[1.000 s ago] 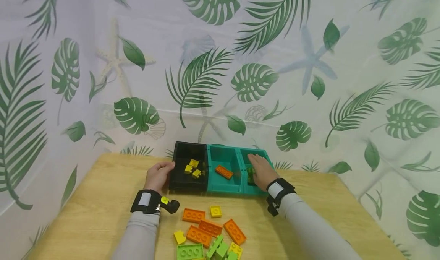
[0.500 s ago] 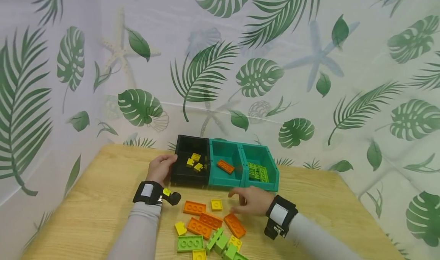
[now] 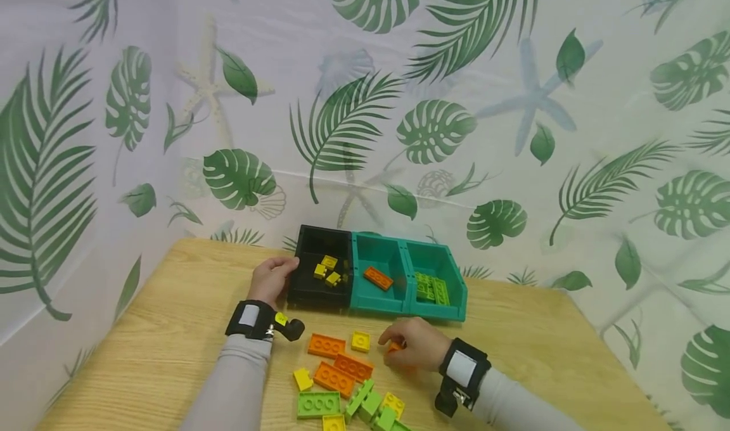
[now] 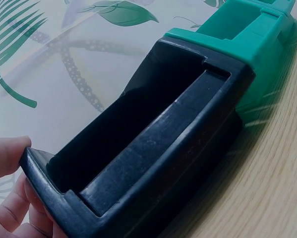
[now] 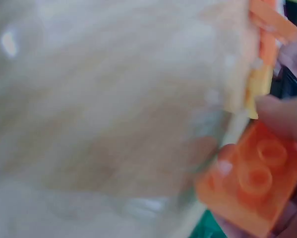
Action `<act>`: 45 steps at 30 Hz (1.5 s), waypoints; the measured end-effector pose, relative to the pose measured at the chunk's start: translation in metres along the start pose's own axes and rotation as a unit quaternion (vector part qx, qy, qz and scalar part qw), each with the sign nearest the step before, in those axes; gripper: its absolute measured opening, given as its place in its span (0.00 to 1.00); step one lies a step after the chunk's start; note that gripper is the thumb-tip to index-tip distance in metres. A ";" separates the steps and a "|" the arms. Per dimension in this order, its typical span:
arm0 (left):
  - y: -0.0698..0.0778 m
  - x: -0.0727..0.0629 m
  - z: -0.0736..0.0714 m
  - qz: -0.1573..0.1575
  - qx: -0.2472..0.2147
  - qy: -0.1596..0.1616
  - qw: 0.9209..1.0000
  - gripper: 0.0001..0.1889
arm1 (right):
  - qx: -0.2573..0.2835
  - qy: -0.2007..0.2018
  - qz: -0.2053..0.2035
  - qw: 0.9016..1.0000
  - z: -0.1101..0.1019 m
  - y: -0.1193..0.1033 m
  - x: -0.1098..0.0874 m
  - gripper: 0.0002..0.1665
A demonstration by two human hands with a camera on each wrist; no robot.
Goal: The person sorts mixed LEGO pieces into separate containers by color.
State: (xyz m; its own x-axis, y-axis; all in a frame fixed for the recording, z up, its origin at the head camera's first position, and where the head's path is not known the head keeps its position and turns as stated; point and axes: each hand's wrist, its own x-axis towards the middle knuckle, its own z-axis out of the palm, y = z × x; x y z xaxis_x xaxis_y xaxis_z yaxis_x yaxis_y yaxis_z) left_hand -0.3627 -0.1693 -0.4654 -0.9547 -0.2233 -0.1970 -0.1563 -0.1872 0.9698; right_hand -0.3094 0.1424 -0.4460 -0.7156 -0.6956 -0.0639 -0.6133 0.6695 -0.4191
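Note:
My left hand (image 3: 272, 280) grips the left wall of the black bin (image 4: 153, 148), thumb at the rim and fingers curled against the outside. Several small yellow bricks (image 3: 329, 263) lie in that bin. In the right wrist view, my right hand (image 3: 421, 342) pinches an orange building brick (image 5: 252, 173) between thumb and fingers, its hollow underside showing. In the head view the hand covers most of that brick. The hand is low over the table, in front of the teal bins and to the right of the loose bricks.
The middle teal bin (image 3: 379, 244) contains one orange brick (image 3: 379, 278); the right teal bin (image 3: 459, 301) has several green bricks (image 3: 431, 288). Loose orange bricks (image 3: 334, 379), green bricks (image 3: 318, 404) and yellow bricks (image 3: 360, 341) lie on the wooden table (image 3: 142, 329). A leaf-patterned cloth (image 3: 365, 101) hangs behind.
My right hand has come out of the right teal bin, back towards me, and taken hold of the rightmost orange brick. The left hand stays on the black bin.

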 end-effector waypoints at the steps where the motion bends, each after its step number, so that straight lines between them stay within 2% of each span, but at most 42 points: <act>1: 0.000 0.000 0.000 0.002 0.000 0.000 1.000 0.21 | 0.003 0.016 -0.004 1.000 -0.001 0.001 0.001 0.11; 5: 0.001 0.001 -0.001 0.007 0.000 0.001 1.000 0.20 | 0.002 0.076 -0.023 0.997 -0.008 0.001 0.008 0.07; 11: 0.002 0.001 -0.003 0.006 0.003 0.003 1.000 0.20 | -0.108 0.137 -0.057 0.983 -0.014 -0.008 0.034 0.09; 14: -0.001 0.003 -0.002 0.005 0.008 0.005 1.000 0.20 | -0.150 0.145 -0.054 0.977 -0.017 -0.011 0.051 0.15; 18: -0.004 0.003 0.001 0.004 0.015 0.007 1.000 0.20 | -0.198 0.163 -0.037 0.966 -0.018 -0.003 0.071 0.22; 22: -0.007 0.001 0.003 0.007 0.012 0.009 1.000 0.20 | -0.254 0.186 -0.007 0.949 -0.016 0.012 0.083 0.14; 24: -0.007 0.000 0.003 0.008 0.010 0.010 1.000 0.19 | -0.268 0.174 0.014 0.948 -0.013 0.020 0.089 0.07; 25: -0.007 0.000 0.003 0.009 0.008 0.011 1.000 0.19 | -0.275 0.165 0.025 0.947 -0.011 0.023 0.092 0.07; 27: -0.007 0.001 0.002 0.011 0.007 0.011 1.000 0.19 | -0.285 0.142 0.043 0.947 -0.008 0.027 0.098 0.13; 30: -0.005 0.003 -0.001 0.015 0.012 0.012 1.000 0.20 | -0.296 0.126 0.051 0.946 -0.008 0.027 0.107 0.20; 35: -0.005 0.004 -0.001 0.012 0.019 0.010 1.000 0.22 | -0.282 0.150 0.039 0.947 -0.011 0.025 0.107 0.27; 42: -0.005 0.004 -0.001 0.001 0.021 0.007 1.000 0.22 | -0.223 0.199 0.030 0.954 -0.022 0.039 0.088 0.28; 45: -0.003 0.005 -0.001 -0.005 0.023 0.002 1.000 0.22 | -0.197 0.247 0.032 0.948 -0.026 0.048 0.073 0.26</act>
State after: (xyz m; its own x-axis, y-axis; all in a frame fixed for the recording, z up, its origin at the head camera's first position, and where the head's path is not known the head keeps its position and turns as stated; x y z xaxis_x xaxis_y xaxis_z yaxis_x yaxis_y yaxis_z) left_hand -0.3665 -0.1703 -0.4698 -0.9517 -0.2262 -0.2074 -0.1773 -0.1460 0.9733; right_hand -0.3997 0.1305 -0.4473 -0.7656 -0.5084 0.3941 -0.5710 0.8193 -0.0523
